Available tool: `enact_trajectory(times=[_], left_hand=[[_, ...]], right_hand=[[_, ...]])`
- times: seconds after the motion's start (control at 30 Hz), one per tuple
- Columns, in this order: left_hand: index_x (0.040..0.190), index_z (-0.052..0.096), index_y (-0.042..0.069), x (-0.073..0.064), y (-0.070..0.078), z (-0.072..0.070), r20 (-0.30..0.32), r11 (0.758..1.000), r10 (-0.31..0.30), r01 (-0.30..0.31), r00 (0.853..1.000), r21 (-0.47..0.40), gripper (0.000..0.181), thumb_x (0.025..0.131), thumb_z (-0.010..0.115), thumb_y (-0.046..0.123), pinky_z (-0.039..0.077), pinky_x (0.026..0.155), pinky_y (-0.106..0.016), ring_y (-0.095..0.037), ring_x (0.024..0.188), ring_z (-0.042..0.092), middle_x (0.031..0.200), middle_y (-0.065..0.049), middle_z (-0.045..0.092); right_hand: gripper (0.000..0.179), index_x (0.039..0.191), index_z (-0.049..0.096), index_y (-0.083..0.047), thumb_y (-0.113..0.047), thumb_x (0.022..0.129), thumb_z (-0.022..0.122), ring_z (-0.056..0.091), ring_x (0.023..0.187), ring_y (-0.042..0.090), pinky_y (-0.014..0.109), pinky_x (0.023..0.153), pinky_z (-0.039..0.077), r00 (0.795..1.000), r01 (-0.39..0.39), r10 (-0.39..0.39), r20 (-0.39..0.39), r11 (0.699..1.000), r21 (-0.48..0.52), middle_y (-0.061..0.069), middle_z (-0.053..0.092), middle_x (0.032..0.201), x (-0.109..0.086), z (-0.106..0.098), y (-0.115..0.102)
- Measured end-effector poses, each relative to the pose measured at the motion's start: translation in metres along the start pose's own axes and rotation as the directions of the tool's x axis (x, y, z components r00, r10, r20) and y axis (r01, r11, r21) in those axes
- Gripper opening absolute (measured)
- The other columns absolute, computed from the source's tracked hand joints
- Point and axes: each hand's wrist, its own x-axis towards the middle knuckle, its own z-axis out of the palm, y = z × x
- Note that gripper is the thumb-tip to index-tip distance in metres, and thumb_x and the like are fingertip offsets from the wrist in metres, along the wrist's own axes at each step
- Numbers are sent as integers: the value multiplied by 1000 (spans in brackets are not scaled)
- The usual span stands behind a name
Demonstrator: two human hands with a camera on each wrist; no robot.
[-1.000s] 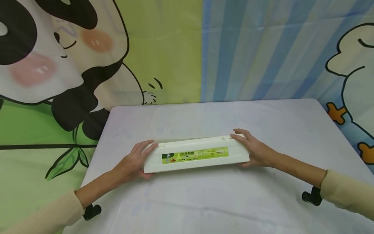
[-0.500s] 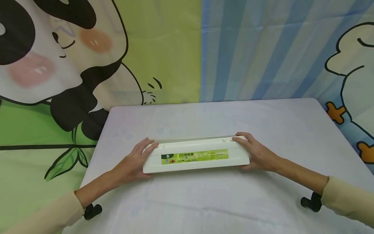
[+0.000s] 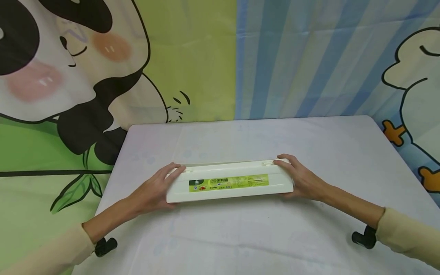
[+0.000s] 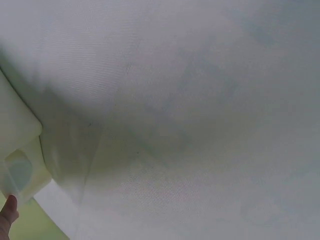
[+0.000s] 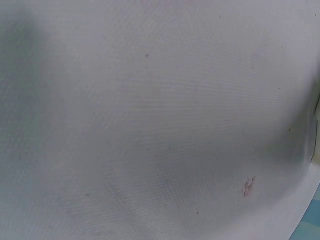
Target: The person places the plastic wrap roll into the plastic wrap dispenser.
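A long white cling film dispenser box (image 3: 233, 168) with a yellow-green label (image 3: 228, 182) is held at both ends, its labelled face tilted up. My left hand (image 3: 151, 193) grips the left end, fingers over the top edge. The right hand (image 3: 304, 179) grips the other end, its fingers near a small latch (image 3: 267, 163). Whether the box touches the table is hard to tell. In the left wrist view, the box's end (image 4: 17, 115) shows at the left edge with a fingertip (image 4: 9, 212) on it. Only a sliver of the box (image 5: 317, 145) appears in the right wrist view.
A white cloth covers the table (image 3: 240, 236). Behind it hangs a printed backdrop (image 3: 196, 61) with cartoon animals and blue stripes. Black wrist mounts (image 3: 105, 247) sit below both sleeves.
The right fingers have settled lower onto the box's top corner. The grey strip behind the top edge has become thinner as the box tilts slightly. Both hands keep their grip.
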Motion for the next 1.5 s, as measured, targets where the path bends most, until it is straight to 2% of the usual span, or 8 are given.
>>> enact_trajectory(times=[0.17, 0.37, 0.57, 0.87, 1.17, 1.33, 1.5], left_hand=[[151, 28, 13, 6, -3, -5, 11, 1000, -11, 11, 1000, -14, 116, 56, 93, 33, 56, 81, -37, -26, 118, 52, 142, -11, 40], [150, 30, 13, 8, -6, -5, 34, 999, -35, 36, 999, -31, 114, 57, 93, 34, 54, 88, -41, -30, 124, 48, 143, -13, 41], [151, 29, 14, 7, -5, -2, 35, 997, -62, 63, 997, -38, 112, 60, 91, 33, 55, 86, -41, -31, 126, 45, 145, -13, 39], [151, 26, 13, 11, -9, 0, 60, 991, -99, 104, 993, -79, 115, 59, 92, 36, 52, 92, -45, -31, 126, 42, 144, -12, 40], [148, 28, 13, 16, -7, -3, 140, 971, -179, 198, 974, -137, 112, 59, 91, 35, 50, 94, -48, -32, 125, 44, 140, -14, 41], [147, 29, 15, 16, -6, -3, 159, 954, -228, 254, 960, -162, 111, 58, 92, 34, 50, 92, -47, -30, 121, 45, 136, -17, 40], [146, 29, 16, 17, -6, -1, 152, 946, -238, 264, 959, -187, 112, 55, 93, 33, 49, 91, -47, -31, 119, 45, 134, -19, 38]], right_hand=[[112, 139, 37, -4, -25, 46, 96, 58, 97, 24, 28, 67, 54, 1000, -22, 22, -7, 1000, 1, 23, 42, 134, 0, 0, 0], [109, 140, 36, -5, -29, 51, 94, 56, 104, 23, 29, 73, 54, 999, -33, 33, 8, 999, 4, 20, 41, 136, 1, 2, 0], [108, 140, 38, -5, -29, 50, 93, 55, 105, 22, 31, 74, 53, 999, -33, 33, 9, 999, 2, 20, 43, 135, 3, 1, 1], [109, 141, 35, -4, -29, 52, 93, 48, 115, 31, 40, 79, 53, 998, -35, 35, 46, 999, 2, 24, 44, 133, 8, -2, 2], [105, 139, 37, -8, -38, 55, 92, 43, 120, 29, 45, 88, 46, 994, -40, 38, 103, 999, 14, 17, 47, 132, 13, -6, 6], [102, 136, 39, -8, -42, 55, 91, 46, 117, 27, 45, 88, 47, 994, -24, 26, 108, 1000, -15, 14, 49, 129, 14, -7, 7], [100, 135, 40, -7, -45, 57, 89, 50, 111, 26, 42, 84, 48, 993, -20, 23, 112, 999, -28, 15, 50, 127, 14, -7, 7]])
